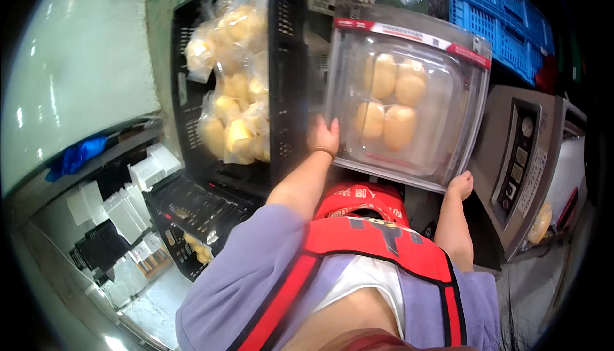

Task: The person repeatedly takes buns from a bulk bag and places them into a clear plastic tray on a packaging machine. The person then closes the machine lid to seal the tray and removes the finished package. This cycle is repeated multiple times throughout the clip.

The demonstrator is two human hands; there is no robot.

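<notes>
In front of me is a chamber vacuum sealer with a clear lid [431, 159]. Through the lid I see several bagged, pale yellow pieces [400, 125] resembling peeled potatoes. They lie in two rows inside the chamber. My right hand [461, 185] is closed around the lid's near right corner. At the lid's left edge is my left hand [324, 137], thumb and fingers apart. It is slightly blurred, and its fingertips are partly hard to make out. Left of it stands a black plastic crate [288, 77] filled with clear bags of similar pieces [235, 125].
The sealer's control panel [515, 164] rises at the right, with a filled bag [542, 221] behind it. Blue plastic crates [503, 20] stand at the far right. A second black crate [201, 207] sits near my left elbow. White containers [129, 212] stand at the lower left.
</notes>
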